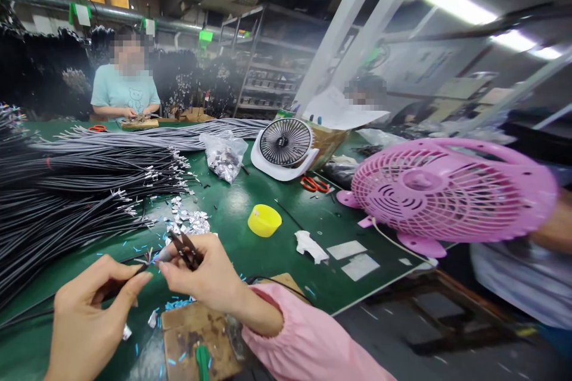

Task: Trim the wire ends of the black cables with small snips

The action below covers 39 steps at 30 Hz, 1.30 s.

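Observation:
My left hand [92, 315] is closed, its thumb and forefinger pinching a black cable [33, 312] near the stripped end. Short coloured wires [149, 255] fan out from that end. A pair of dark metal snips [186, 250] sits in my right hand [208, 274], blades apart and pointing away from the palm. Its thumb and a forefinger with a grey covering meet close to the wire tips; whether they grip a wire I cannot make out. Below my hands lies a worn wooden block [183, 333] with a green-handled part [202, 360] on it.
Bundles of black cables [80, 190] fill the left, with foil scraps [192, 223] and blue bits beside them. A yellow tape ring [264, 220], orange-handled scissors [314, 184], a white fan [285, 146] and a pink fan [415, 190] stand beyond. A co-worker [127, 89] sits opposite.

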Tool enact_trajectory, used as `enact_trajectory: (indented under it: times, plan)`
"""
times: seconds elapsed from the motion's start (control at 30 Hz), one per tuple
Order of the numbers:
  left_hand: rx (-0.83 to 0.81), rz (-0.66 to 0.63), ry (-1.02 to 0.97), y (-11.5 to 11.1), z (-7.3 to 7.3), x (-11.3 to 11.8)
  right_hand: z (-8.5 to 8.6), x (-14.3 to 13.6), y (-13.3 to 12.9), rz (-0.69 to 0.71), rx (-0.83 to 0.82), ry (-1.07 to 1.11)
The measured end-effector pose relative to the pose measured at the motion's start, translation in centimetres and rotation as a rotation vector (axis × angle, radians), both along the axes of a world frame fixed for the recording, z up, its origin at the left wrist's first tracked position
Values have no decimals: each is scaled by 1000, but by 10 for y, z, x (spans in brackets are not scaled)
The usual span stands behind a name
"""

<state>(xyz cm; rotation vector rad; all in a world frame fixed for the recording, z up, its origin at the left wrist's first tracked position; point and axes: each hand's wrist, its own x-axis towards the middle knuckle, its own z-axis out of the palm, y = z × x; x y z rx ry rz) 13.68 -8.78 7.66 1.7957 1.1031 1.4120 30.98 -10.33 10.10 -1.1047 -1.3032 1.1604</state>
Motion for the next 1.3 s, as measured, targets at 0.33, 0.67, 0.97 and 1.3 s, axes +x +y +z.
enact_trajectory:
  times: [0.33, 0.67, 0.97, 1.3]
  plan:
    - [-121, -83, 22, 1, 3, -1, -4, 0, 6, 57, 36, 122]
    - [-224, 50, -22, -7, 14, 7, -3, 0, 6, 90, -47, 355]
    - [-259, 12, -43, -3, 6, 7, -19, -3, 3, -83, 238, 7]
    - [-397, -94, -46, 11, 10, 4, -32, 5, 7, -126, 695, -376]
